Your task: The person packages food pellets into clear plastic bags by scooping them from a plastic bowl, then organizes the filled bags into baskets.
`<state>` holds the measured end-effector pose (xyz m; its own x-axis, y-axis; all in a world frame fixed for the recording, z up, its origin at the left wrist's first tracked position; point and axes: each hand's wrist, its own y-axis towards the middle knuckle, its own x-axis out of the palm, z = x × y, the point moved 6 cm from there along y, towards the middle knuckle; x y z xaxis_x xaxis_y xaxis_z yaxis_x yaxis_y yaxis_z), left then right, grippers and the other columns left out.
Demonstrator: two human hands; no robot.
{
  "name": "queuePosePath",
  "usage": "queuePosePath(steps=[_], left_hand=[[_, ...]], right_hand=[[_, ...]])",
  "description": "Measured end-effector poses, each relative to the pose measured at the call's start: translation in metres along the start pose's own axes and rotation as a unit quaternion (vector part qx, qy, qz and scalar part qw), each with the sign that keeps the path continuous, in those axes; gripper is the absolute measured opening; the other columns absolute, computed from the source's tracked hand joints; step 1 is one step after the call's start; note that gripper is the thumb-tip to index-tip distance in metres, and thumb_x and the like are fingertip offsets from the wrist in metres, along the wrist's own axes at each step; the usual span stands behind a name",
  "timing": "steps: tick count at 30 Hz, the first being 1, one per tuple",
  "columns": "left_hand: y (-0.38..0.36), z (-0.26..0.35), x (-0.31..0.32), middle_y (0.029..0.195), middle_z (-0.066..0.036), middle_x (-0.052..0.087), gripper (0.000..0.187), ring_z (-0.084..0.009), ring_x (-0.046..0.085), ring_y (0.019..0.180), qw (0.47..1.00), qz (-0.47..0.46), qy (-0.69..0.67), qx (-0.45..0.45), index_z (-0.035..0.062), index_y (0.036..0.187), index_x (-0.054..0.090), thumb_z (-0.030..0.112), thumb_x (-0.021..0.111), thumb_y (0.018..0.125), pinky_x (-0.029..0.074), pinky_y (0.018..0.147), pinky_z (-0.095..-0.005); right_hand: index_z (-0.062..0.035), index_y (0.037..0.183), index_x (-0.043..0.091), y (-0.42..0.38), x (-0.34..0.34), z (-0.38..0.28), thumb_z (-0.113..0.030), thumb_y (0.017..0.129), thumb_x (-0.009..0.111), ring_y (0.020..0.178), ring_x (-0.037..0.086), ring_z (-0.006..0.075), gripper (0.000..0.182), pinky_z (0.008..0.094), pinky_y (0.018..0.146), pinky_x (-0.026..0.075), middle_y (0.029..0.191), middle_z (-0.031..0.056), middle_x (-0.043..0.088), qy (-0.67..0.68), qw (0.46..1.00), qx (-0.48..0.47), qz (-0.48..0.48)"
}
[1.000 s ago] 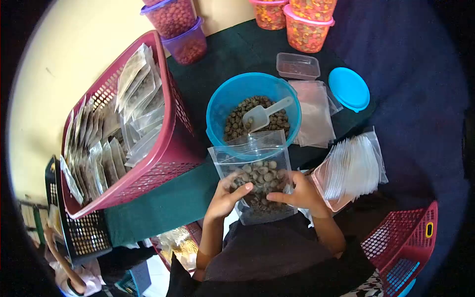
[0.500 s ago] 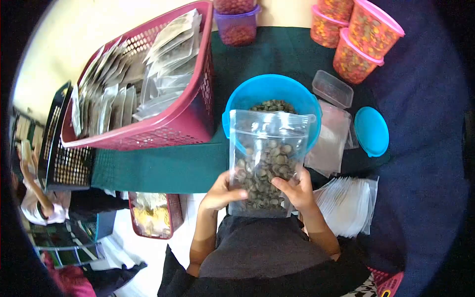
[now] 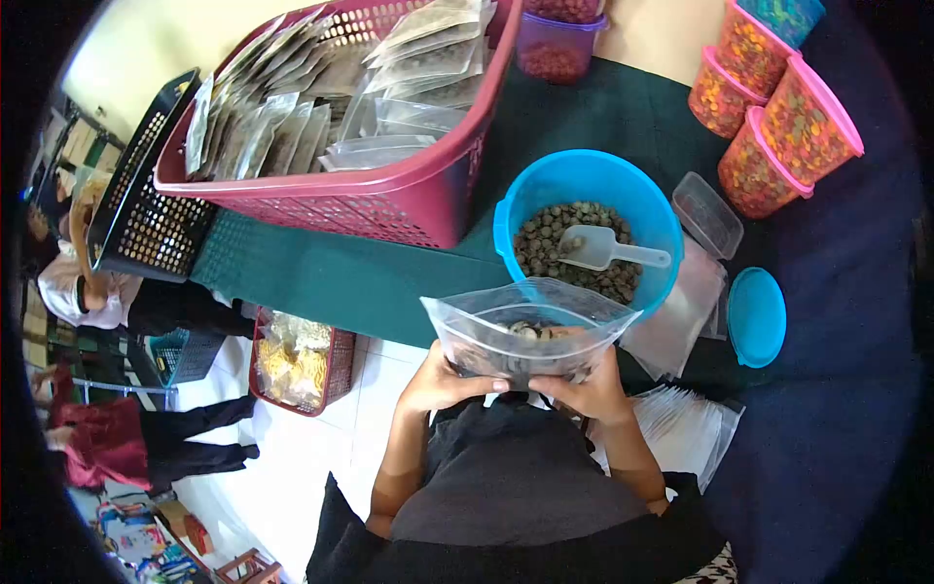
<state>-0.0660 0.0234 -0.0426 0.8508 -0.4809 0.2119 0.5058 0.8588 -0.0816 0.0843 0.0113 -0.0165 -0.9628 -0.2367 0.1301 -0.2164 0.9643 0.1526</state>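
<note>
My left hand (image 3: 436,383) and my right hand (image 3: 589,387) grip the two lower sides of a clear zip pouch (image 3: 525,310), thumbs in front. Its mouth gapes and tilts up at me; small dark round pieces lie inside, partly hidden by the plastic. Just beyond it stands a blue tub (image 3: 665,289) with more of the brown-grey round pieces (image 3: 540,234). A whitish scoop (image 3: 603,251) rests on them, handle toward the right. To the right of my right hand lies a fanned stack of clear pouches (image 3: 676,433).
A maroon basket (image 3: 428,185) packed with filled pouches stands at left, beside a black basket (image 3: 161,229). Blue lid (image 3: 757,316), clear plastic box (image 3: 708,214) and pink-lidded tubs (image 3: 769,161) are at right. A crate (image 3: 336,375) stands on the floor; two people are at far left.
The pouch has tipped from facing me flat to showing its open mouth, and sits lower. The scoop in the tub has come into sight. The whole view has shifted and turned.
</note>
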Motion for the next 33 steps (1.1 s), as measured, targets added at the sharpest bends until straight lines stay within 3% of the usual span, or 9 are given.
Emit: queuePosePath(steps=[5, 7, 11, 12, 18, 24, 27, 29, 33], left_hand=[[-0.007, 0.012, -0.012, 0.09, -0.007, 0.058, 0.046, -0.0124, 0.053, 0.082, 0.997, 0.005, 0.032, 0.071, -0.0037, 0.102, 0.05, 0.003, 0.069, 0.061, 0.041, 0.075, -0.0266], [-0.01, 0.029, -0.027, 0.089, -0.007, 0.058, 0.042, -0.013, 0.053, 0.081, 0.978, 0.118, -0.061, 0.164, -0.0032, 0.101, 0.051, 0.009, 0.068, 0.064, 0.041, 0.076, -0.0262], [-0.009, 0.026, -0.054, 0.083, -0.007, 0.058, 0.025, -0.0117, 0.054, 0.077, 0.969, 0.198, -0.112, 0.095, -0.0021, 0.093, 0.055, 0.015, 0.057, 0.075, 0.042, 0.071, -0.0247], [-0.007, 0.031, -0.056, 0.083, -0.007, 0.058, 0.025, -0.0107, 0.053, 0.075, 0.969, 0.199, -0.104, 0.105, -0.0024, 0.093, 0.055, 0.017, 0.055, 0.077, 0.043, 0.065, -0.0228], [0.013, 0.032, -0.067, 0.088, -0.01, 0.058, 0.027, -0.0121, 0.054, 0.077, 0.977, 0.184, -0.108, 0.024, -0.0027, 0.095, 0.053, 0.02, 0.05, 0.081, 0.044, 0.065, -0.0236], [0.026, 0.024, -0.076, 0.08, -0.011, 0.06, 0.021, -0.0134, 0.057, 0.071, 0.979, 0.161, -0.122, 0.011, -0.0014, 0.088, 0.055, 0.018, 0.048, 0.082, 0.046, 0.063, -0.0258], [0.027, 0.029, -0.078, 0.077, -0.01, 0.06, 0.018, -0.0131, 0.057, 0.068, 0.974, 0.145, -0.172, 0.028, -0.0013, 0.085, 0.055, 0.015, 0.049, 0.082, 0.045, 0.063, -0.0249], [0.025, 0.042, -0.077, 0.077, -0.01, 0.06, 0.015, -0.0126, 0.056, 0.066, 0.973, 0.12, -0.184, 0.066, -0.0012, 0.084, 0.056, 0.012, 0.049, 0.081, 0.045, 0.062, -0.0248], [0.02, 0.069, -0.068, 0.076, -0.01, 0.058, 0.012, -0.0129, 0.055, 0.064, 0.975, 0.12, -0.151, 0.111, -0.0002, 0.078, 0.055, 0.011, 0.05, 0.078, 0.043, 0.059, -0.0226]], right_hand=[[0.0037, 0.099, 0.05, 0.015, 0.016, 0.003, -0.004, 0.064, 0.068, 0.084, 0.053, 0.0125, 0.04, 0.0253, 0.074, 0.043, 0.094, 0.0097, 0.056, 0.011, 1.0, 0.01, -0.026], [0.004, 0.1, 0.049, 0.019, 0.019, 0.007, -0.006, 0.066, 0.067, 0.085, 0.053, 0.0124, 0.039, 0.0257, 0.075, 0.043, 0.094, 0.0094, 0.056, 0.01, 1.0, 0.022, 0.001], [0.0036, 0.101, 0.047, 0.022, 0.032, 0.016, -0.007, 0.067, 0.066, 0.085, 0.05, 0.0111, 0.04, 0.0244, 0.075, 0.04, 0.093, 0.0069, 0.054, 0.038, 0.996, 0.08, -0.019], [0.0036, 0.101, 0.047, 0.023, 0.035, 0.015, -0.007, 0.067, 0.066, 0.085, 0.05, 0.0111, 0.04, 0.0244, 0.075, 0.04, 0.093, 0.0069, 0.054, 0.038, 0.996, 0.079, -0.016], [0.0059, 0.1, 0.045, 0.025, 0.047, 0.03, -0.01, 0.068, 0.066, 0.082, 0.049, 0.0103, 0.042, 0.025, 0.073, 0.041, 0.092, 0.0067, 0.052, 0.086, 0.985, 0.145, 0.046], [0.0075, 0.1, 0.045, 0.021, 0.051, 0.038, -0.013, 0.07, 0.065, 0.075, 0.052, 0.0104, 0.042, 0.021, 0.065, 0.043, 0.089, 0.0086, 0.053, 0.072, 0.983, 0.132, 0.109], [0.0057, 0.1, 0.045, 0.026, 0.044, 0.021, -0.009, 0.075, 0.057, 0.08, 0.054, 0.0149, 0.032, 0.0258, 0.073, 0.042, 0.091, 0.0102, 0.054, 0.053, 0.986, -0.005, 0.158], [0.0039, 0.096, 0.048, 0.027, 0.044, 0.0, -0.011, 0.078, 0.052, 0.082, 0.053, 0.0149, 0.024, 0.0281, 0.074, 0.041, 0.087, 0.0102, 0.056, 0.096, 0.974, 0.004, 0.203], [0.0033, 0.092, 0.049, 0.035, 0.043, -0.025, -0.014, 0.077, 0.053, 0.074, 0.055, 0.0155, 0.023, 0.028, 0.071, 0.043, 0.081, 0.0122, 0.058, 0.05, 0.963, -0.055, 0.259]])
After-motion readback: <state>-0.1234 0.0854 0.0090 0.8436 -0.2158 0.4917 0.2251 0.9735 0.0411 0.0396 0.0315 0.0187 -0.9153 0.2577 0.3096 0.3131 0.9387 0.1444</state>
